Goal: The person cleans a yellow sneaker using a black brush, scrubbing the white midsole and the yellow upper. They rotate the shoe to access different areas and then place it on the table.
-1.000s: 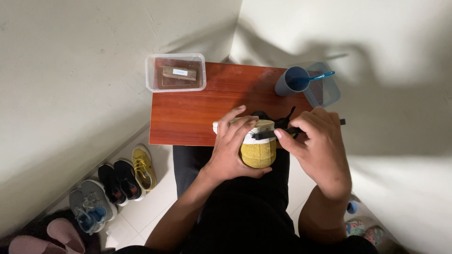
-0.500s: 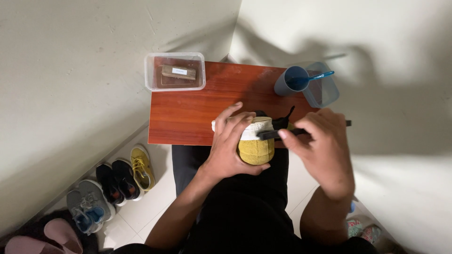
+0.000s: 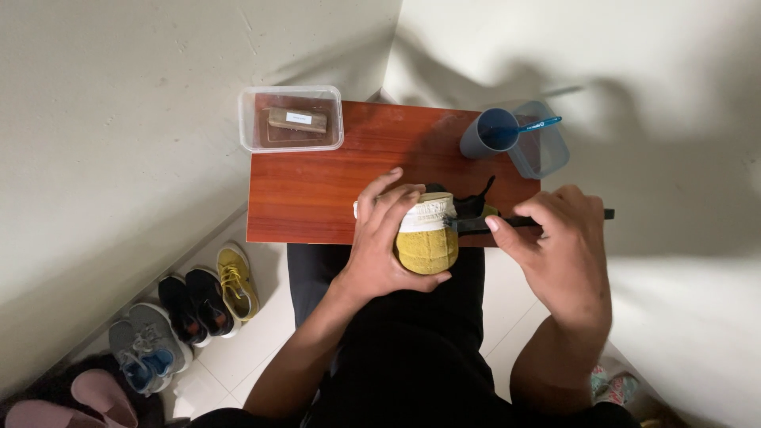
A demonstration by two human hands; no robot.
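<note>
A mustard-yellow shoe [image 3: 426, 247] with a white sole rim and black laces sits at the near edge of a small red-brown wooden table [image 3: 317, 190]. My left hand [image 3: 386, 238] wraps around the shoe from the left and holds it. My right hand [image 3: 555, 246] grips a thin black brush [image 3: 495, 223] by its handle, with the brush tip against the shoe's upper right side. My legs in black trousers are under the table edge.
A clear plastic box [image 3: 291, 119] with a brown block inside stands at the table's far left. A blue-grey cup [image 3: 489, 133] holding a blue toothbrush and a clear lidded container [image 3: 541, 150] are at the far right. Several shoes [image 3: 190, 301] line the floor by the left wall.
The shoe has been turned slightly in my left hand and shifted a little toward me. My right hand moved right and outward, drawing the black brush along the shoe's side.
</note>
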